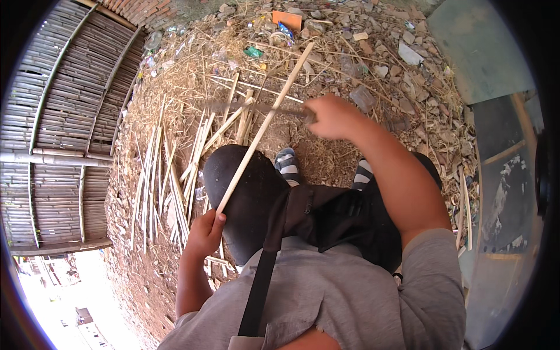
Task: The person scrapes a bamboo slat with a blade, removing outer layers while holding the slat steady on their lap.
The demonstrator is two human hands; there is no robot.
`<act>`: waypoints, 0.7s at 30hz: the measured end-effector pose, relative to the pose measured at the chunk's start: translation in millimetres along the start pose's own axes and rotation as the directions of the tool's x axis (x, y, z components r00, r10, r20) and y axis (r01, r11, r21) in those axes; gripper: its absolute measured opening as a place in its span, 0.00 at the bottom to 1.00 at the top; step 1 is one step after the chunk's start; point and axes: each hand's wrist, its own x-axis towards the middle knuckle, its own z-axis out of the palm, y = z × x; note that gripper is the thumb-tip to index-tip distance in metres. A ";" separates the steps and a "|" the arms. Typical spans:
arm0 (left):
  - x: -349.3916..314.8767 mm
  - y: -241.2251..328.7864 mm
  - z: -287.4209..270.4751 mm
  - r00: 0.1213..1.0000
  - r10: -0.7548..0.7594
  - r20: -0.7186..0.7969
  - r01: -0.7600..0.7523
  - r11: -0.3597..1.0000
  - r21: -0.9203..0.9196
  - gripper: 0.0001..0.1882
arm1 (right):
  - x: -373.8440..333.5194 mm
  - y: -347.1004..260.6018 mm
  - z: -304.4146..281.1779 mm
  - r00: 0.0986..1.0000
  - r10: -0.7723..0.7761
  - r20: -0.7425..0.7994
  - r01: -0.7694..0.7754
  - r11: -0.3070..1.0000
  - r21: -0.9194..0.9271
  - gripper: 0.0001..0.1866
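My left hand [204, 232] is closed round the lower end of a long pale bamboo strip [256, 137], which slants up and away to the right past my left knee. In my right hand [333, 118] is the handle of a long knife [248, 109]; its dark blade points left, smeared by motion. The blade crosses the strip's upper half, but I cannot tell whether the two touch. Beyond my left knee lie several loose bamboo strips [153, 181] and a few thicker split pieces [245, 119] on the ground.
A bamboo slat wall [64, 111] stands at the left. Grey-green panels [478, 52] line the right side. Rubble [402, 87], dry shavings [169, 81], an orange piece [287, 21] and a clear plastic container [363, 99] litter the ground. My sandalled feet [287, 163] are between them.
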 end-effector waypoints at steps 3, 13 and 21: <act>1.1 0.5 -0.3 1.000 0.026 -0.012 -0.025 0.999 0.045 0.26 | -7.5 -18.2 11.7 0.974 -0.206 0.094 0.223 0.946 -0.234 0.10; 0.4 -7.4 2.7 0.998 0.057 -0.031 -0.054 0.996 0.074 0.26 | -1.5 -3.2 -3.8 0.996 -0.069 0.057 0.076 0.989 -0.127 0.14; -0.2 -1.3 5.1 0.998 0.020 -0.057 -0.013 0.991 0.131 0.25 | 9.6 55.0 -17.6 0.953 0.162 -0.258 -0.133 0.983 0.125 0.12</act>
